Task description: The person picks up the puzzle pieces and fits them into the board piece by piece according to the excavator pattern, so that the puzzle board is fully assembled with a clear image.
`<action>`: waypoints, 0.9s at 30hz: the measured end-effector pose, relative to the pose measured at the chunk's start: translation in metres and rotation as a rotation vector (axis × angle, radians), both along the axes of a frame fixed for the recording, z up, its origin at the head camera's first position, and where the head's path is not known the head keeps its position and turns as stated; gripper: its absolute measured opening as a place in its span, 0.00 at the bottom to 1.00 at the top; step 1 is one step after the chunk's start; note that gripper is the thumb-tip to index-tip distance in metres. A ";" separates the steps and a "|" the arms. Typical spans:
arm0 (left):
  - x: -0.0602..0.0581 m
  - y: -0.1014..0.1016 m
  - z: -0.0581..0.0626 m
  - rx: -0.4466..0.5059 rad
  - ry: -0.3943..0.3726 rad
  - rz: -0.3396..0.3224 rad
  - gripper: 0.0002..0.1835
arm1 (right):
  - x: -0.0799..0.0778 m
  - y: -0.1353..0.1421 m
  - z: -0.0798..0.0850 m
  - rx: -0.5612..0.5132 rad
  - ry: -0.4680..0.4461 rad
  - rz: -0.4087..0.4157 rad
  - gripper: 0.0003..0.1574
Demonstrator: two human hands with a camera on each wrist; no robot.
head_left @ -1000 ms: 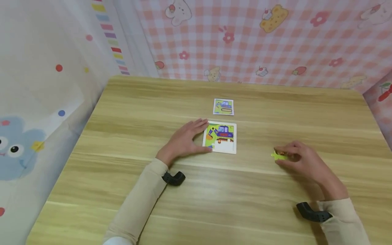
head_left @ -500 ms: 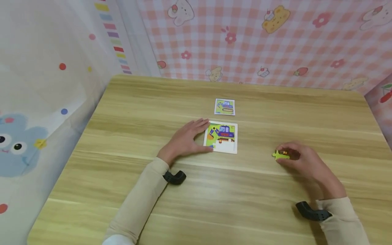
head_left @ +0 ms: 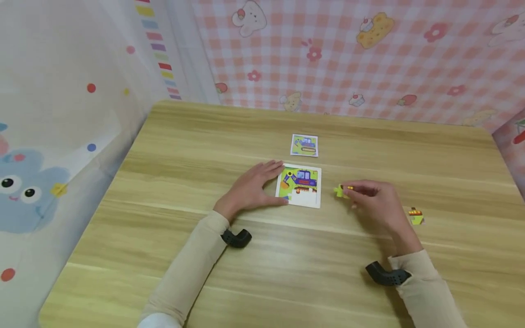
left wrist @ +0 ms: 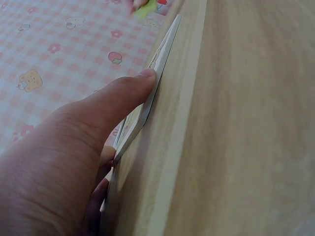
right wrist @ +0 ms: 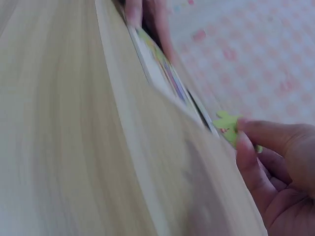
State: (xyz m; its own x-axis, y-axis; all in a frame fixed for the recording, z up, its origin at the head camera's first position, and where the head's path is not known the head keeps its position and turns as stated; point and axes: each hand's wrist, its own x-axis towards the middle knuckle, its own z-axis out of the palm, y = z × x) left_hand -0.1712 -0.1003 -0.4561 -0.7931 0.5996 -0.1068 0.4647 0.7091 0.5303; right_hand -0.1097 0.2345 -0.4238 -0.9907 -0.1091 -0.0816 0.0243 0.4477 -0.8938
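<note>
A white-framed jigsaw puzzle board (head_left: 279,187) with a blue excavator picture lies mid-table; a white gap shows at its lower right. My left hand (head_left: 252,189) rests along its left side, fingers straight at the far left corner and thumb (left wrist: 133,91) pressing the near left corner. To the right of the board, my right hand (head_left: 377,200) pinches a yellow-green puzzle piece (head_left: 339,191) between thumb and finger. The same piece (right wrist: 226,124) shows in the right wrist view, partly hidden by the fingertips. Another puzzle piece (head_left: 416,216) lies on the table beyond my right wrist.
Behind the board lies a small picture card (head_left: 305,145) with the same excavator on it. The wood-grain table (head_left: 229,291) meets a pink checked cloth (head_left: 279,41) at its far edge and a white curtain (head_left: 65,91) at the left.
My right hand has moved left and slightly away from me towards the board, carrying one piece. The second piece now shows on the table. The left hand stays at the board.
</note>
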 end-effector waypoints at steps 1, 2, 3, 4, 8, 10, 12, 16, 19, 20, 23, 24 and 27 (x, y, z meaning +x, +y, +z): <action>0.000 0.000 0.000 0.001 0.000 -0.002 0.56 | -0.003 -0.009 -0.001 -0.038 -0.008 0.009 0.16; 0.000 0.001 0.000 0.001 0.001 -0.002 0.56 | -0.006 -0.018 -0.003 -0.076 -0.015 0.023 0.15; 0.000 0.001 -0.001 -0.001 0.001 -0.002 0.56 | -0.008 -0.026 -0.005 -0.106 -0.024 0.035 0.15; 0.000 0.001 -0.001 -0.001 0.001 -0.003 0.56 | -0.010 -0.034 -0.006 -0.111 -0.027 0.044 0.14; -0.001 0.002 -0.001 -0.002 -0.002 0.001 0.56 | -0.017 -0.058 -0.012 -0.059 -0.050 0.072 0.12; -0.001 0.002 -0.001 0.000 -0.003 0.002 0.56 | -0.019 -0.067 -0.014 -0.036 -0.064 0.086 0.10; -0.001 0.001 0.000 0.001 -0.004 0.006 0.56 | -0.020 -0.073 -0.016 -0.043 -0.075 0.103 0.10; -0.001 0.001 -0.001 -0.001 0.001 0.002 0.56 | -0.021 -0.079 -0.018 -0.057 -0.094 0.123 0.11; -0.001 0.000 -0.002 -0.005 0.002 -0.002 0.56 | -0.022 -0.081 -0.019 -0.039 -0.082 0.133 0.11; -0.001 0.000 -0.002 -0.004 0.001 -0.003 0.56 | -0.022 -0.081 -0.020 -0.021 -0.064 0.141 0.11; -0.001 0.000 -0.001 -0.001 -0.005 -0.001 0.56 | -0.023 -0.083 -0.020 0.052 -0.001 0.173 0.10; -0.001 0.000 -0.001 0.000 -0.006 -0.001 0.56 | -0.024 -0.084 -0.020 0.074 0.017 0.184 0.10; -0.001 0.000 -0.001 0.003 -0.009 0.000 0.56 | -0.025 -0.086 -0.020 0.129 0.055 0.207 0.09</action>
